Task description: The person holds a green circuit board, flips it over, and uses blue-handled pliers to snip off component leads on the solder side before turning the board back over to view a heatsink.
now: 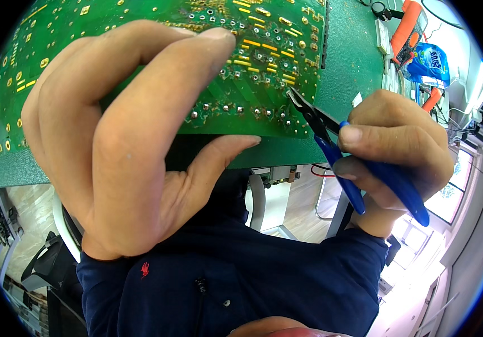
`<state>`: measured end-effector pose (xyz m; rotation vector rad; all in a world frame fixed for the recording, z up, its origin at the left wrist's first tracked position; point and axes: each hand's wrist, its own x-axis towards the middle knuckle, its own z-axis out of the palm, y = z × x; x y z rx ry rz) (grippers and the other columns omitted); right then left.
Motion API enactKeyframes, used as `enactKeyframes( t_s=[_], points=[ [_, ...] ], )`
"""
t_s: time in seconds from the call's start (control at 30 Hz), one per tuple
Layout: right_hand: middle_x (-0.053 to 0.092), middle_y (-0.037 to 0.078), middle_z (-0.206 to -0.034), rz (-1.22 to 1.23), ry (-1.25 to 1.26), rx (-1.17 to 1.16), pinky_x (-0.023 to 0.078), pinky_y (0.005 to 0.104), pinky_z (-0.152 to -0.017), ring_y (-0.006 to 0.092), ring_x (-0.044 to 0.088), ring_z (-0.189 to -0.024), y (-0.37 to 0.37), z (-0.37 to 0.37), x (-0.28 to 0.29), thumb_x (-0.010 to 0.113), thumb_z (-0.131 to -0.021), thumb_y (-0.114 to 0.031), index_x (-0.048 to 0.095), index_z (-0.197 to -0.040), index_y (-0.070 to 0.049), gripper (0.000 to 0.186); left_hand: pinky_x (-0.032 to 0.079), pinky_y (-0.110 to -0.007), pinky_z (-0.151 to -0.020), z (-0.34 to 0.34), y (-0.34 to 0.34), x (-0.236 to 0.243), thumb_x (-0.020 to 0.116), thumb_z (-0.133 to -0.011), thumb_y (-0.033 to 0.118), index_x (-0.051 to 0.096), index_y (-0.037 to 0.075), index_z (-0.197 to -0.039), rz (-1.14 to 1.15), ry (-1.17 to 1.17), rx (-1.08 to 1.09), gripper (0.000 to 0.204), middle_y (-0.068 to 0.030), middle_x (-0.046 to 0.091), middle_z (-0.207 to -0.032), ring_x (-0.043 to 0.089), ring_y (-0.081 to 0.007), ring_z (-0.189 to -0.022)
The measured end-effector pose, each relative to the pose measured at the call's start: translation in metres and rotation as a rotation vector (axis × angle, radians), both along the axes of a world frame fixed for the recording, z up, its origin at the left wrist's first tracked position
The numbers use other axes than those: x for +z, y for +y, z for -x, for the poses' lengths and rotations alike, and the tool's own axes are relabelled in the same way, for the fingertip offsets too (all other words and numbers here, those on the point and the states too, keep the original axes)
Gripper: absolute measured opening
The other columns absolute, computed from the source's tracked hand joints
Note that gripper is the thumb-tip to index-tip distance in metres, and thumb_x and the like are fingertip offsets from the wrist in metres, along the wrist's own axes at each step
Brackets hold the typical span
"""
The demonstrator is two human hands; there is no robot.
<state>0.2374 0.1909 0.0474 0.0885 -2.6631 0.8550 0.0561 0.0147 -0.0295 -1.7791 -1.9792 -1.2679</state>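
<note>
My left hand (pixel 123 140) grips a large green circuit board (pixel 264 62) by its near edge, fingers over the solder side and thumb underneath. The board shows many solder points and gold pads. My right hand (pixel 398 146) holds blue-handled cutters (pixel 354 168); their dark jaws touch the board's lower right corner, near a row of solder points.
A green mat (pixel 348 56) covers the bench under the board. At the far right stand an orange-cased meter (pixel 410 28) and a blue packet (pixel 429 64). Chair frames and a pale floor (pixel 303 213) show below the bench edge. My dark blue sleeves fill the bottom.
</note>
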Motion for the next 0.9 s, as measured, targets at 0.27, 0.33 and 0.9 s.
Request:
enactKeyframes(
  t_s=[0.27, 0.33, 0.9],
  points=[
    [0.058, 0.006, -0.06, -0.027, 0.088, -0.071, 0.038, 0.0272, -0.044, 0.0189, 0.055, -0.049, -0.014, 0.003, -0.009, 0.084, -0.069, -0.024, 0.067, -0.086, -0.003, 0.033, 0.05, -0.032, -0.091, 0.002, -0.001, 0.006, 0.091, -0.065, 0.027, 0.058, -0.003, -0.124, 0.038, 0.031, 0.003, 0.074, -0.0131, 0.054, -0.123, 0.056, -0.0249, -0.111],
    [0.058, 0.005, -0.06, -0.027, 0.095, -0.07, 0.038, 0.0272, -0.044, 0.0185, 0.055, -0.049, -0.015, 0.004, -0.012, 0.085, -0.068, -0.024, 0.067, -0.085, -0.004, 0.032, 0.051, -0.032, -0.09, 0.001, -0.001, 0.005, 0.091, -0.065, 0.027, 0.058, -0.002, -0.125, 0.032, 0.025, 0.002, 0.074, -0.013, 0.054, -0.123, 0.056, -0.0248, -0.11],
    [0.06, 0.01, -0.07, 0.194, 0.007, -0.178, 0.04, 0.0243, -0.049, 0.0155, 0.057, -0.056, 0.005, -0.004, -0.005, 0.079, -0.08, -0.037, 0.067, -0.095, 0.005, 0.046, 0.052, -0.032, -0.09, 0.003, 0.0, 0.001, 0.09, -0.067, 0.029, 0.057, -0.003, -0.125, 0.017, 0.071, -0.024, 0.074, -0.0144, 0.053, -0.123, 0.056, -0.0252, -0.112]
  ],
)
